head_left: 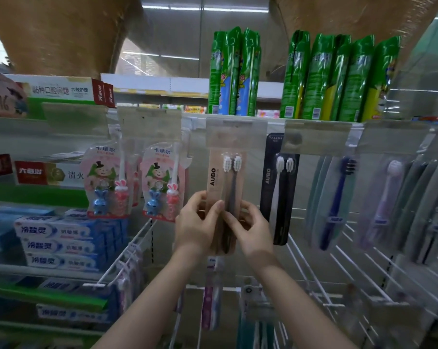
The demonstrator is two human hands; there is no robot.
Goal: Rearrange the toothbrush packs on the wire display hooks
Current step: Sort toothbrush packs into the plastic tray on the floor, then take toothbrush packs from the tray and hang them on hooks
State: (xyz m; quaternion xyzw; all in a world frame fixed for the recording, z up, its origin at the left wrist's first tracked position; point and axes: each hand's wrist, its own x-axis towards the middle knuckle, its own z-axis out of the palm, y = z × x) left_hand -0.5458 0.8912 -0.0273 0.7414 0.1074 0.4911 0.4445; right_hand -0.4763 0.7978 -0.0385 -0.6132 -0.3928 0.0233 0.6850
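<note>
A tan AUBO toothbrush pack with two brushes hangs in the middle of the display, its top behind a clear price tag holder. My left hand grips the pack's lower left edge, thumb across the front. My right hand holds its lower right edge, fingers on the front. A black AUBO pack hangs just to the right. Two pink children's rabbit packs hang to the left. Further right hang a dark blue brush pack and a lilac one.
White wire hooks jut out toward me below the right packs. Blue toothpaste boxes are stacked at the left. Green packs stand on the top shelf. More toothbrush packs hang on a lower row.
</note>
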